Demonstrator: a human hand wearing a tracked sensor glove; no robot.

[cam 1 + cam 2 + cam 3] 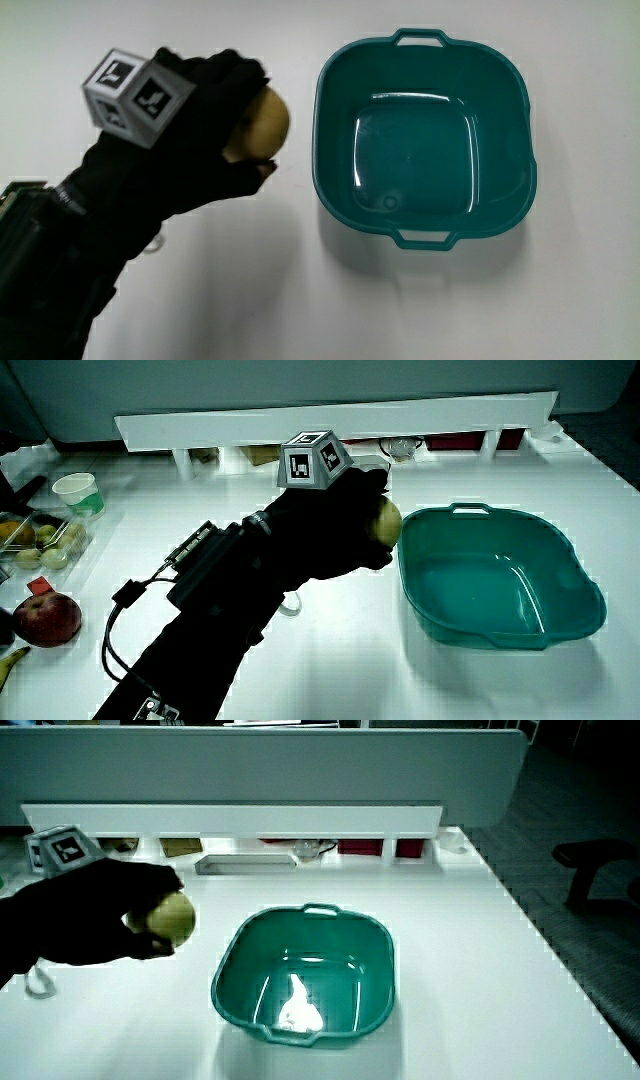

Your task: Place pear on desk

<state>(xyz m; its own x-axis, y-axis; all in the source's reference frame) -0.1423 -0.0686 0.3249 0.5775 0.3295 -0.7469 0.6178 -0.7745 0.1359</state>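
Observation:
A yellow-green pear [262,126] is held in the black gloved hand [215,110], whose fingers curl around it. Hand and pear hover over the white desk [270,290] beside the teal basin [425,140]. In both side views the pear [387,521] [171,918] shows at the fingertips of the hand [335,525] [100,910], level with the basin's rim [500,575] [305,970]. The patterned cube [135,92] rides on the back of the glove. Most of the pear is covered by the fingers.
The basin holds nothing but reflections. A red apple [45,617], a box of fruit [35,540] and a paper cup [78,493] stand at the table's edge in a side view. A low white partition [230,820] with small items runs along the table.

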